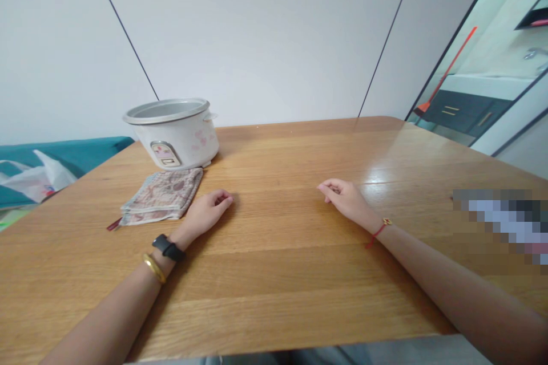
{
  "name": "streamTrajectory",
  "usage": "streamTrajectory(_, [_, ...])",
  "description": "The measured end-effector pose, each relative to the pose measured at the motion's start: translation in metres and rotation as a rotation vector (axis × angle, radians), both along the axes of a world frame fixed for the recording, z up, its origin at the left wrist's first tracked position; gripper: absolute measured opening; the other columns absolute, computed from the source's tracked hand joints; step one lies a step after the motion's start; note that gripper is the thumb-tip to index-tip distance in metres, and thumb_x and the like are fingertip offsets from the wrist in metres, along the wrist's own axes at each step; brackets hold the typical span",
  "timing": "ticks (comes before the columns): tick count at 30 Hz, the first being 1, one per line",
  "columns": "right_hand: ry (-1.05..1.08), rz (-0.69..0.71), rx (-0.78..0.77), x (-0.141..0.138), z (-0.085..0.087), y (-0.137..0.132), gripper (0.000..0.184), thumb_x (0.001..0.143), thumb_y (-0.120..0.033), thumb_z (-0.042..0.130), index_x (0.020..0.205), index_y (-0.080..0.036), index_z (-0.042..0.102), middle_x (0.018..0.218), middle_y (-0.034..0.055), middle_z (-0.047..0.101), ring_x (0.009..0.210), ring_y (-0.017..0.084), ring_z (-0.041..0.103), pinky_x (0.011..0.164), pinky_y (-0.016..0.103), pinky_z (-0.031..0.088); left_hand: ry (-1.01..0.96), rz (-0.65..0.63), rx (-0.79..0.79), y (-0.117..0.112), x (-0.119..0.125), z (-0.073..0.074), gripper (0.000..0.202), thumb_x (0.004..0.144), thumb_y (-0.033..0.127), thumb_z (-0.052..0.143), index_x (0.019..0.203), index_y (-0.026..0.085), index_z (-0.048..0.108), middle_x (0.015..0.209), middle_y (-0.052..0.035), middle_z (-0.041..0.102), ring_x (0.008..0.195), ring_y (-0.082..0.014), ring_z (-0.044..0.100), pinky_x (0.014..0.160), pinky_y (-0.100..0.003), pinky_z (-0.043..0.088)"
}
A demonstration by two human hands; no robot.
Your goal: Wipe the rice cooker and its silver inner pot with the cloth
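Note:
My left hand rests on the wooden table with its fingers loosely curled and nothing in them. It lies just right of a folded patterned cloth pouch, and I cannot tell whether they touch. Behind the pouch stands a white rice cooker with a pink floral print, holding a silver inner pot. My right hand lies curled and holding nothing on the table's middle, well apart from those things. A black band and gold bangle circle my left wrist; a red string circles my right.
A small red tag sticks out from the pouch's corner. A white plastic bag lies on a teal couch left of the table. A pixelated patch covers the table's right side. A red-handled broom stands through the doorway.

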State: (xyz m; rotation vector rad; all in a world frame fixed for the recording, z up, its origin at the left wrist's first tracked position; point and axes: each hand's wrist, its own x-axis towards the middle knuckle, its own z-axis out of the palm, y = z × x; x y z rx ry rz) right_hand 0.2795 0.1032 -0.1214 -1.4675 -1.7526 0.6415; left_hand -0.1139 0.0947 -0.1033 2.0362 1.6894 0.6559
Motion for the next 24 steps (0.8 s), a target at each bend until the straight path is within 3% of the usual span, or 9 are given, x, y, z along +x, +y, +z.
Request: streamTrajectory(24, [-0.026,0.011,0.01,0.0005,0.0002,-0.0001,0.038,0.09,-0.054,0.051,0.082,-0.021,0.068,0.068,0.0037,0.07,0.064,0.018,0.063,0.061,0.03,0.042,0.038,-0.017,-0.007,-0.0001,0.0016,0.0014,0.043,0.092,0.057,0.046,0.095,0.021,0.069,0.096,-0.0058,0.075,0.091,-0.027,0.067,0.082,-0.037,0.046])
